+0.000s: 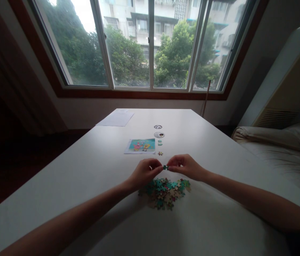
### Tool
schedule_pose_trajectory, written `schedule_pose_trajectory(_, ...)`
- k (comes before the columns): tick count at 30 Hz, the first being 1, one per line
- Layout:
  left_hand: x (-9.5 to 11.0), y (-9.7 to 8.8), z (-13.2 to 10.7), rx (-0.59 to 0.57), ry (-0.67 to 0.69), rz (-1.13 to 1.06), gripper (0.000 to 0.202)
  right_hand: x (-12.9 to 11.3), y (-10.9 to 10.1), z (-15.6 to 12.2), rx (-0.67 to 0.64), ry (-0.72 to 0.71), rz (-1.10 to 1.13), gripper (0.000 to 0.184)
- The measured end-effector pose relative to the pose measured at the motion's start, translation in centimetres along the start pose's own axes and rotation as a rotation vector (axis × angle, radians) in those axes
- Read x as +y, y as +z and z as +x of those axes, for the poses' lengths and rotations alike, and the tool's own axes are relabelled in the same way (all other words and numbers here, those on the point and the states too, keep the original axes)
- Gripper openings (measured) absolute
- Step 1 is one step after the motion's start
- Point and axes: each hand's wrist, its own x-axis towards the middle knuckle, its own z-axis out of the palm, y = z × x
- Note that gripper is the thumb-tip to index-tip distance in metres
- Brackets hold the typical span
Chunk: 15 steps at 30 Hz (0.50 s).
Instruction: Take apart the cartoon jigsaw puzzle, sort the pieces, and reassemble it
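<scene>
A small dark green jigsaw puzzle piece (pixel 165 167) is pinched between my two hands, above the white table. My left hand (pixel 147 171) grips its left side with thumb and fingertips. On its right side, the fingertips of my right hand (pixel 185 166) are closed on the same piece. Just below my hands lies a heap of loose puzzle pieces (pixel 167 193), teal, tan and green. Beyond them are a single yellowish piece (pixel 160 153) and a pair of teal pieces (pixel 160 143). A colourful cartoon picture sheet (pixel 141 145) rests to their left.
Two round discs (pixel 158 134) lie farther back on the white table (pixel 86 177). White paper (pixel 116 118) sits at the far left corner. A window (pixel 150 46) stands behind the table, and a covered sofa (pixel 280 153) is at the right.
</scene>
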Motion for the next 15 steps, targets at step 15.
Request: schedule_pose_trajectory(15, -0.44, -0.76, 0.54, 0.005, 0.004, -0.045, 0.024, 0.29, 0.21, -0.48, 0.235, -0.406, -0.54, 0.016)
